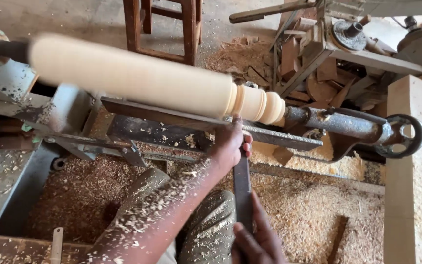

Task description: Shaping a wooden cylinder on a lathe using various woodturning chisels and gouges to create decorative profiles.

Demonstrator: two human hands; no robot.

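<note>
turning in hand: left hand [228,146] and right hand [257,242] both clenched on chisel [242,188], tip below spinning wooden spindle [137,78] at beads; next calls for steady pressure against tool rest [172,117].

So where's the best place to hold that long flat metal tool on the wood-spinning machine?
Probably with both hands, as shown. The left hand grips the flat chisel from above near its front, right behind the metal tool rest, pinning the blade down. The right hand holds the rear end close to the body. The bar is long and narrow, so two spaced grips likely steady it against the turning wooden spindle.
</note>
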